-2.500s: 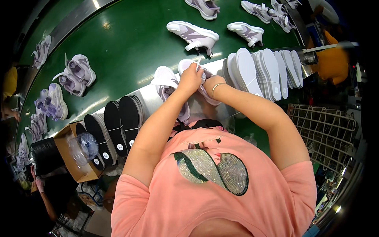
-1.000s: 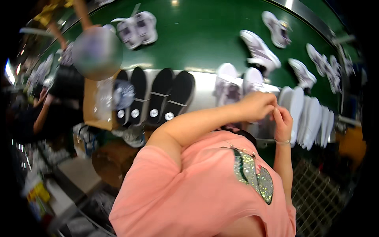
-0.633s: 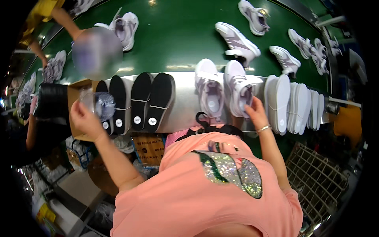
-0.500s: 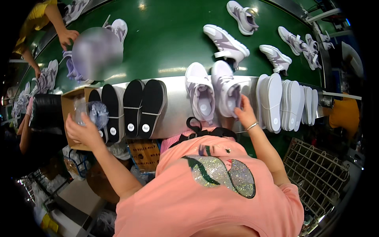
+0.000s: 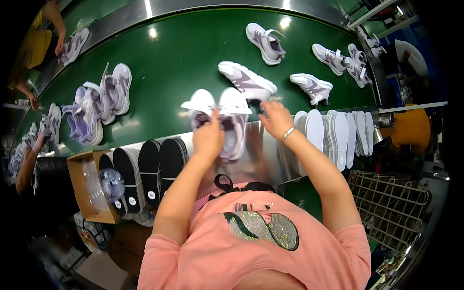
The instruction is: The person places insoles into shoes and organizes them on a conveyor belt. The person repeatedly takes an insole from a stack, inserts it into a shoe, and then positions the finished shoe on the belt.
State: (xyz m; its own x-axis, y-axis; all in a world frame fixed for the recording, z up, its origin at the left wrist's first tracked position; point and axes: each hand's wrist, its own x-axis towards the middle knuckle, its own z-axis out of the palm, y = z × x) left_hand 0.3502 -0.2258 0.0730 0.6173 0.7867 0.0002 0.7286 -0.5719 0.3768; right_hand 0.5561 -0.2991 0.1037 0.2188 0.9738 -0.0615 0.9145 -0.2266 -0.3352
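A pair of white and lilac sneakers stands in front of me, toes pointing away, at the edge of the green belt. My left hand pinches them between the left sneaker and the right sneaker, its fingers partly hidden in the openings. Their straps stick out to the sides. My right hand is off the pair, fingers bent and apart, close to a sneaker lying on its side on the belt. Whether the fingertips touch that sneaker is unclear.
On the metal ledge, black insoles stand left beside an open carton with clear plastic. White insole stacks stand right. More sneakers lie along the green belt. A wire basket is at lower right. Co-workers' arms show at left.
My left hand has come from the carton to the sneaker pair. My right hand has let go of the right sneaker and moved farther out. The view has shifted too.
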